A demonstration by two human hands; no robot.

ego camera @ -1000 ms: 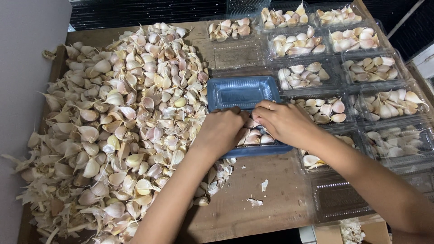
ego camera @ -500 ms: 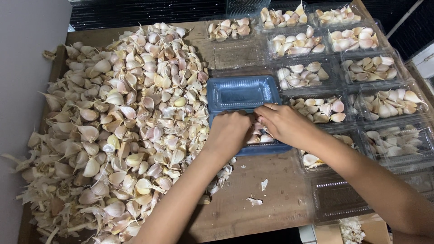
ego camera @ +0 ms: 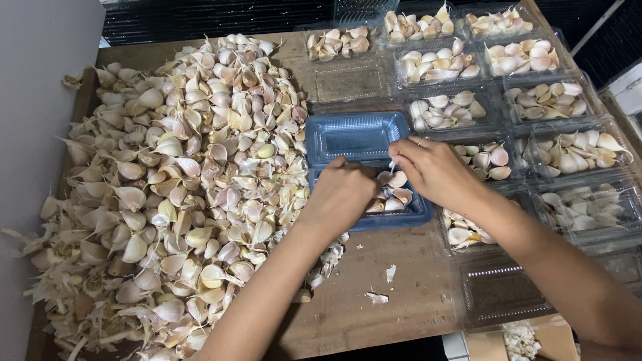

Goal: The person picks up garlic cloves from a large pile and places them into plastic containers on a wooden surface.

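Observation:
A blue hinged plastic tray (ego camera: pixel 354 137) lies open on the wooden table (ego camera: pixel 401 301), and its near half holds several garlic cloves (ego camera: pixel 393 199). My left hand (ego camera: pixel 341 195) rests curled over the tray's left side with the fingers tucked down among the cloves, so what it holds is hidden. My right hand (ego camera: pixel 436 172) reaches in from the right. Its fingertips pinch a small pale clove (ego camera: pixel 393 164) just above the tray. To the left, a large heap of loose garlic cloves (ego camera: pixel 187 180) touches the tray's edge.
Clear plastic trays filled with cloves (ego camera: pixel 438 65) stand in rows at the back and right. Two clear trays without cloves (ego camera: pixel 498 294) sit at the near right. Bits of garlic skin (ego camera: pixel 378 296) lie in front of the tray. A grey wall (ego camera: pixel 27 80) runs along the left.
Both hands have shifted slightly to the right over the blue tray. The left hand has gone deeper into it, and the right hand's fingertips have closed on a clove.

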